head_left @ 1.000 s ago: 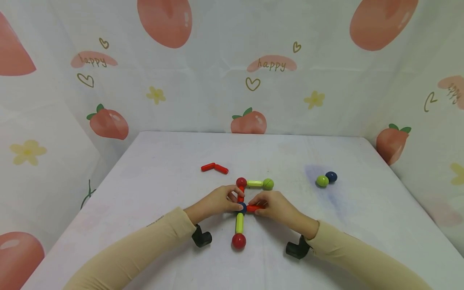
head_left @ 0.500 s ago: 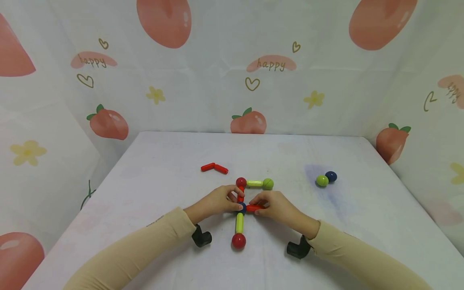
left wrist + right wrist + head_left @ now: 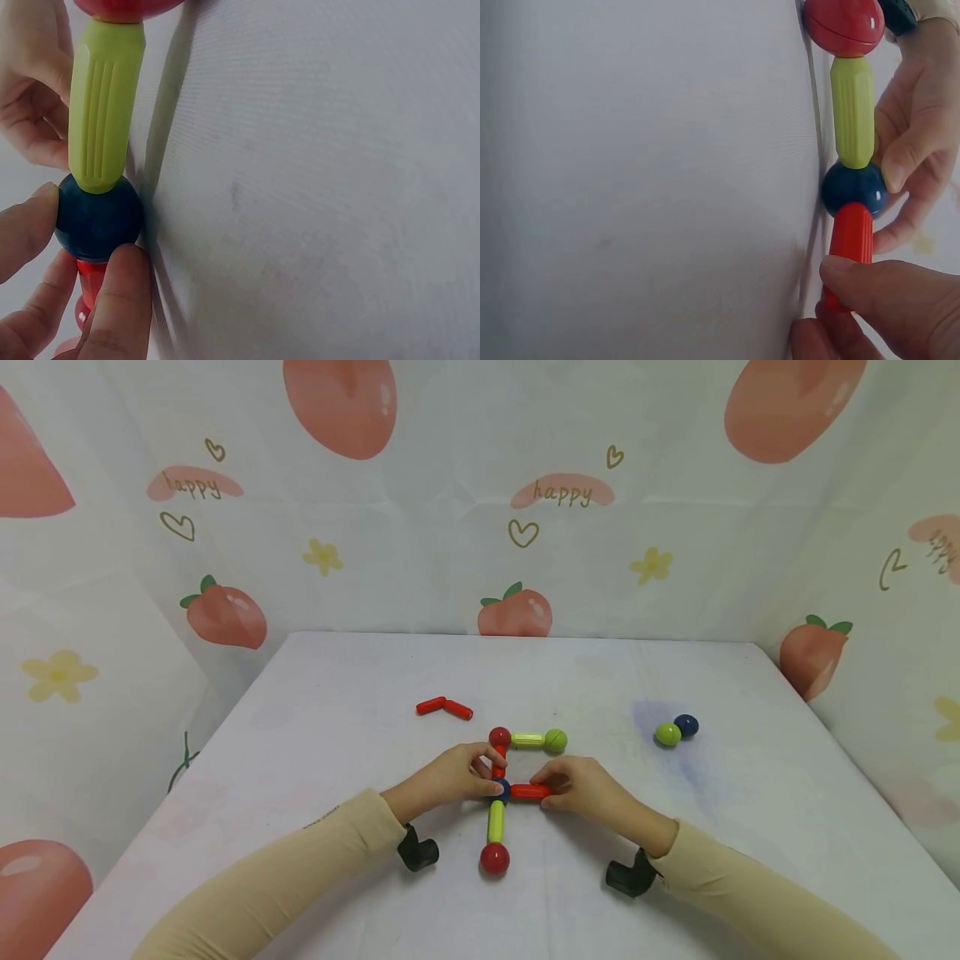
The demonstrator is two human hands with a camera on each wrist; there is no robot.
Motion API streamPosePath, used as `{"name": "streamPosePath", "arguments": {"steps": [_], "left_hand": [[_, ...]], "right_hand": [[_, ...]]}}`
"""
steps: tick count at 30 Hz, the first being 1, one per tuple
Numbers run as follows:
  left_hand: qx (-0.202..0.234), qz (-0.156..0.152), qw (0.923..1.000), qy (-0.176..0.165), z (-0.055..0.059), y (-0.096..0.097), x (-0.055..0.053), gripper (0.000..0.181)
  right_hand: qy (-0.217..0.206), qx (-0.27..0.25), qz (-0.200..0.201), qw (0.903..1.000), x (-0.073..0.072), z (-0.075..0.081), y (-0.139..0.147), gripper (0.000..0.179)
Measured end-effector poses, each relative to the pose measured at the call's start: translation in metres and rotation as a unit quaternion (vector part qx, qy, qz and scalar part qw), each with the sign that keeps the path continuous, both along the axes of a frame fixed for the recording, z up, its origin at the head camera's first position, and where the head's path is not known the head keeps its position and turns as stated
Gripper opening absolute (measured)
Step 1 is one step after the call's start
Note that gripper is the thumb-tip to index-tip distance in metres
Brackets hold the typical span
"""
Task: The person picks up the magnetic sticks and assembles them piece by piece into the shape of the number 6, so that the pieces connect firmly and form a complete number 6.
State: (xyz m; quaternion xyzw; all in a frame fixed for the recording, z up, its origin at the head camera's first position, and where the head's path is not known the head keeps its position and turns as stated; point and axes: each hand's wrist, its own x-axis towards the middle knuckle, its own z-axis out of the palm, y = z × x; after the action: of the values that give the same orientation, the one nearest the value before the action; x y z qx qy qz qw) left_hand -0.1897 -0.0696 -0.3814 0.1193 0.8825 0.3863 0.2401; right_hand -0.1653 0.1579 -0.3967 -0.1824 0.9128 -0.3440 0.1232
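Note:
My left hand (image 3: 450, 773) pinches a dark blue ball (image 3: 99, 217) between thumb and fingers, at the middle of a ball-and-rod figure on the table. Off the ball's right side runs a red rod (image 3: 529, 791), touching it; my right hand (image 3: 581, 787) holds that rod's outer end, thumb on top in the right wrist view. A yellow-green rod (image 3: 853, 112) joins the blue ball to a near red ball (image 3: 495, 859). Partly hidden by my left fingers, another red rod (image 3: 499, 762) leads to a far red ball (image 3: 499, 737).
From the far red ball a second yellow-green rod (image 3: 528, 740) reaches a green ball (image 3: 556, 741). Two loose red rods (image 3: 458, 709) lie end to end at the back left. At the right back, a green ball (image 3: 667, 734) touches a blue ball (image 3: 686, 725).
My right hand has slid a little to the right along the red rod, so more of the rod shows. My left hand and the figure stay in place.

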Motion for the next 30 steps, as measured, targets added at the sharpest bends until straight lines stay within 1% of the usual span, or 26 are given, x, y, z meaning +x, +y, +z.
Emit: {"name": "streamPosePath", "arguments": {"steps": [6,12,15,18,21,24,26,28,30], "left_hand": [[0.0,-0.002,1.0,0.0,-0.001,0.0,-0.001,0.03],[-0.003,0.002,1.0,-0.001,-0.002,0.0,-0.001,0.029],[-0.007,0.001,1.0,-0.001,0.0,-0.001,-0.001,0.028],[0.0,0.008,1.0,0.0,0.004,-0.005,-0.005,0.026],[0.017,0.025,0.9993,0.021,0.013,-0.012,-0.014,0.025],[0.028,0.047,0.9961,0.069,0.024,-0.024,-0.028,0.028],[0.024,0.073,0.9922,0.098,0.029,-0.034,-0.039,0.032],[0.022,0.101,0.9877,0.117,0.032,-0.045,-0.049,0.034],[0.018,0.13,0.9835,0.125,0.031,-0.055,-0.059,0.035]], "right_hand": [[0.004,-0.002,0.0,1.0,-0.002,-0.003,0.003,0.026],[0.005,-0.006,0.0,1.0,-0.001,-0.003,0.003,0.026],[-0.001,-0.008,0.0,1.0,-0.001,-0.002,0.002,0.026],[-0.008,-0.012,-0.003,0.9999,0.0,-0.001,0.002,0.026],[-0.015,-0.012,-0.009,0.9998,0.0,-0.001,0.001,0.026],[-0.017,-0.012,-0.016,0.9997,0.0,0.0,0.001,0.027],[-0.018,-0.011,-0.019,0.9996,0.0,-0.001,0.001,0.027],[-0.016,-0.011,-0.017,0.9997,0.0,-0.001,0.001,0.027],[-0.017,-0.013,-0.017,0.9996,0.001,-0.002,0.002,0.027]]}}
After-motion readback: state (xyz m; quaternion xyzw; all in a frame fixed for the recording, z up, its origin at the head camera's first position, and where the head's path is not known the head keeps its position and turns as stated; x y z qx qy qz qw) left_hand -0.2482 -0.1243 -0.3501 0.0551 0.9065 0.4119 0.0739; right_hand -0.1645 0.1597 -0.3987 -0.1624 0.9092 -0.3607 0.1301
